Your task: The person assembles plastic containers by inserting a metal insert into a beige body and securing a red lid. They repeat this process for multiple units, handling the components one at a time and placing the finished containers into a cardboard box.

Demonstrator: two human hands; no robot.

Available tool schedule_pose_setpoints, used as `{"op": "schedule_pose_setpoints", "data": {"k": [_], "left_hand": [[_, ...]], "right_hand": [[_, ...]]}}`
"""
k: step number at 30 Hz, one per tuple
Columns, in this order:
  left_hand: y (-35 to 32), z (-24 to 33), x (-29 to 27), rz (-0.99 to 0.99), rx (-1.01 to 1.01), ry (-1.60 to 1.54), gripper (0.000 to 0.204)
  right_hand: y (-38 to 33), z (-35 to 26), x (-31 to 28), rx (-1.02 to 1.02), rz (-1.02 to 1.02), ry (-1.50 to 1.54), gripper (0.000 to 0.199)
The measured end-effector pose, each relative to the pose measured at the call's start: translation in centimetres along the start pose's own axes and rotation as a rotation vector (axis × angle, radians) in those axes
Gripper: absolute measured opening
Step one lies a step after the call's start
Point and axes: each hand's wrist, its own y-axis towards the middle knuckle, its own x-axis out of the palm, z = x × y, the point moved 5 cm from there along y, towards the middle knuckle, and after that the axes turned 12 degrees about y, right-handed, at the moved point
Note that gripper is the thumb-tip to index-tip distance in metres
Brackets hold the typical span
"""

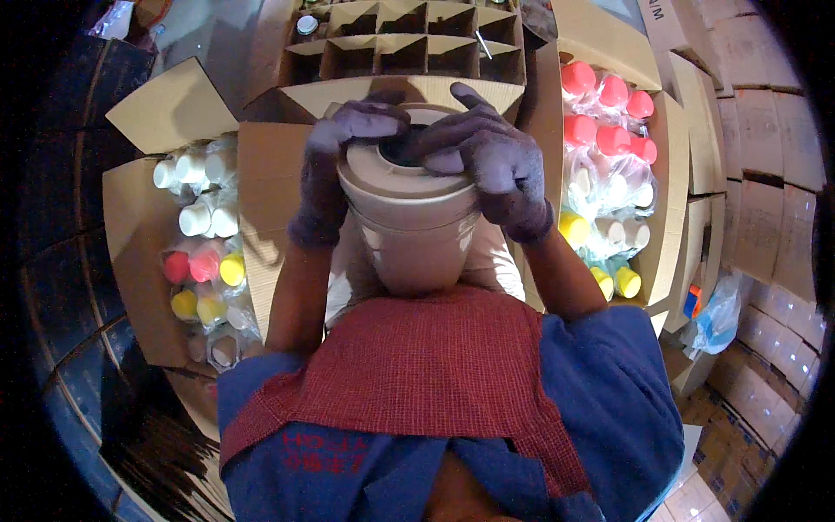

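A beige plastic bucket [412,252] stands upright in front of my body, tapering towards its base. On its top is a wide round lid [370,167] with a dark circular opening in the middle. My left hand [348,152], in a grey-purple knit glove, grips the lid's left side with the fingers curled over the top. From the other side my right hand [500,165], gloved alike, holds the lid's right side, its bent fingers reaching to the dark opening. The fingertips there are partly in shadow.
An open carton [132,252] at left holds bagged bottles with white, red and yellow caps. Another carton [665,200] at right holds similar ones. Ahead is a divided carton [400,92] with a white-capped bottle [306,26]. Stacked boxes [770,130] line the right.
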Motion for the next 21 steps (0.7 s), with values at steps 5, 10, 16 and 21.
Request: {"op": "schedule_pose_setpoints", "data": {"k": [5, 10, 16, 21], "left_hand": [[1.2, -0.4, -0.9, 0.039, -0.183, 0.150, 0.059], [3.1, -0.9, -2.2, 0.029, -0.386, -0.163, 0.064], [2.2, -3.4, -3.0, 0.039, -0.306, -0.104, 0.057], [2.4, 0.4, -2.5, -0.124, 0.013, 0.298, 0.052]], "right_hand": [[0.7, 2.3, -0.3, 0.148, 0.071, 0.103, 0.039], [-0.6, 3.3, -2.4, 0.389, 0.465, 0.136, 0.045], [1.9, 3.1, 1.4, 0.490, 0.331, 0.393, 0.037], [2.1, 7.5, 0.0, 0.479, 0.181, 0.518, 0.036]]}}
